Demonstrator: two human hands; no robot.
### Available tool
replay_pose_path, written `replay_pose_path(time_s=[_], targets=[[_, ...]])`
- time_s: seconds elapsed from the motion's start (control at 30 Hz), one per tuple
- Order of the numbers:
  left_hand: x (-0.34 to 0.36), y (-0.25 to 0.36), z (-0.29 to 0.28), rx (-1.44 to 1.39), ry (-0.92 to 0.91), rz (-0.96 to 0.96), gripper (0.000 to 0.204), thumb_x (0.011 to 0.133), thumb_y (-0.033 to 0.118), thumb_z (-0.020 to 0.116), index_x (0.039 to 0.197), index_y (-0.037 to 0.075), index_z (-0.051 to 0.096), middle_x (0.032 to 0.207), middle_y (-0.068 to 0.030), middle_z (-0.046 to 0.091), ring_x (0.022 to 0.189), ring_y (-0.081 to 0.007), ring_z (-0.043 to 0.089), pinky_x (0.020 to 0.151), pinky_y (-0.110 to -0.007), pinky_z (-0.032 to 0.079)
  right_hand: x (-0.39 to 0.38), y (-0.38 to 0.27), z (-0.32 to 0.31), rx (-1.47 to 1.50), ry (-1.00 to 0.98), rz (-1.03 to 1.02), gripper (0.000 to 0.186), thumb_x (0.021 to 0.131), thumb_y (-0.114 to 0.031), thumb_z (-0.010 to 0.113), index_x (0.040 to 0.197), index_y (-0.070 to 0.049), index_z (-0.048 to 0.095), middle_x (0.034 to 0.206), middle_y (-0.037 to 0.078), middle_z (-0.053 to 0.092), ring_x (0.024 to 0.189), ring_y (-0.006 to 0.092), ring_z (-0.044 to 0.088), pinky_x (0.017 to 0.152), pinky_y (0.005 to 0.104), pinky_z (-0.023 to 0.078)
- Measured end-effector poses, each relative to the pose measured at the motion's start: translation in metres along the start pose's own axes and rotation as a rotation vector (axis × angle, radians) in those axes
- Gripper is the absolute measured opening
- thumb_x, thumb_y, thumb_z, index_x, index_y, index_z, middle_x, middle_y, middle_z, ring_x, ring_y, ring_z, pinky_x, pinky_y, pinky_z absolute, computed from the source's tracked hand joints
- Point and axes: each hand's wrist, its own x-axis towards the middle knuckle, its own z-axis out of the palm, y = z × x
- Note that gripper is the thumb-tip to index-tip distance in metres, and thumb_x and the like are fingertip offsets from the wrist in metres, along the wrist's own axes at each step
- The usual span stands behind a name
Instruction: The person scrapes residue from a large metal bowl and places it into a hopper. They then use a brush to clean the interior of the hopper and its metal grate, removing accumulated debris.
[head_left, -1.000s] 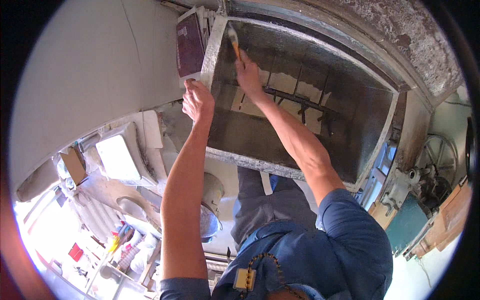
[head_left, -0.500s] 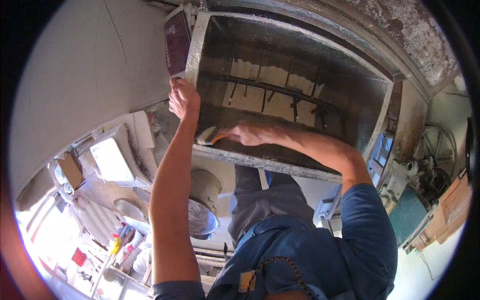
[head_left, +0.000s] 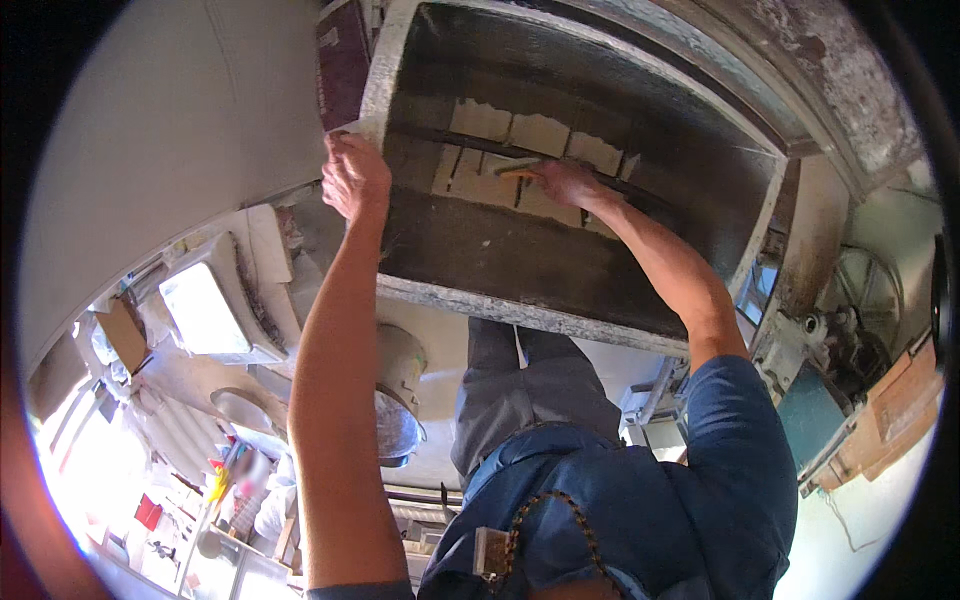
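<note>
A large rectangular open box (head_left: pixel 540 322) with a pale, worn rim fills the upper middle, tilted a little. Its inside looks dark and wet, apart from a paler patch (head_left: pixel 540 134) on the bottom crossed by dark lines. My left hand (head_left: pixel 356 176) is closed at the box's left rim, near the upper corner. Over the paler patch, my right hand (head_left: pixel 568 184) holds a paintbrush (head_left: pixel 514 168) with an orange handle. The brush's tip lies against or just above a dark bar (head_left: pixel 435 134) running across the box; I cannot tell which.
A dark red packet (head_left: pixel 342 65) stands beyond the left rim. Below the box are a bucket (head_left: pixel 398 425) and my legs. A machine with a spoked wheel (head_left: pixel 870 285) stands on the right. Shelves with tools and bags (head_left: pixel 240 490) lie at lower left.
My right hand has moved the paintbrush from the box's near left corner up and right onto the paler patch. My left hand stays at the rim. The box appears slightly higher in view.
</note>
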Motion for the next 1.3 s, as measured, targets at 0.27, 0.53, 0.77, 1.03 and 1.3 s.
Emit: replay_pose_path(time_s=[0.27, 0.53, 0.77, 1.03, 1.3], targets=[[0.002, -0.009, 0.011, 0.008, 0.077, 0.070, 0.045, 0.107, 0.042, 0.041, 0.121, 0.006, 0.063, 0.108, -0.0309, 0.074, 0.104, -0.0524, 0.071, 0.092, -0.064, 0.055, -0.087, 0.075, 0.020, -0.128, -0.052, 0.296, 0.026, 0.108, -0.024, 0.057, 0.124, -0.012, 0.074, 0.115, 0.021, 0.075, 0.090, 0.0364, 0.069, 0.077, 0.0485, 0.055], [0.006, -0.009, 0.015, 0.020, 0.089, 0.039, 0.046, 0.106, 0.043, 0.039, 0.126, 0.009, 0.065, 0.108, -0.0283, 0.075, 0.101, -0.0521, 0.072, 0.089, -0.064, 0.055, -0.176, 0.108, 0.021, 0.087, 0.206, 0.409, 0.032, 0.104, -0.026, 0.057, 0.116, -0.001, 0.073, 0.101, 0.031, 0.074, 0.097, 0.0443, 0.074, 0.081, 0.0541, 0.056], [0.007, -0.014, 0.021, 0.021, 0.100, 0.072, 0.045, 0.107, 0.044, 0.041, 0.119, 0.011, 0.069, 0.109, -0.0263, 0.076, 0.103, -0.0504, 0.072, 0.091, -0.064, 0.056, -0.186, 0.099, 0.012, -0.029, 0.135, 0.691, 0.030, 0.101, -0.018, 0.056, 0.115, 0.002, 0.073, 0.115, 0.032, 0.072, 0.112, 0.0440, 0.071, 0.090, 0.0540, 0.055], [0.002, -0.003, 0.006, -0.012, 0.069, 0.035, 0.045, 0.106, 0.039, 0.038, 0.125, 0.008, 0.065, 0.101, -0.0281, 0.076, 0.100, -0.0513, 0.072, 0.091, -0.064, 0.055, 0.053, -0.013, 0.012, 0.145, 0.330, 0.202, 0.029, 0.099, -0.019, 0.056, 0.115, -0.005, 0.075, 0.110, 0.025, 0.075, 0.099, 0.0408, 0.073, 0.084, 0.0520, 0.055], [0.000, -0.003, 0.004, -0.007, 0.044, 0.028, 0.046, 0.106, 0.040, 0.038, 0.124, 0.006, 0.064, 0.105, -0.0292, 0.075, 0.103, -0.0516, 0.072, 0.093, -0.062, 0.055, 0.029, -0.055, 0.006, 0.025, 0.299, -0.162, 0.034, 0.099, -0.012, 0.055, 0.127, -0.007, 0.074, 0.107, 0.023, 0.076, 0.094, 0.0392, 0.075, 0.081, 0.0519, 0.058]])
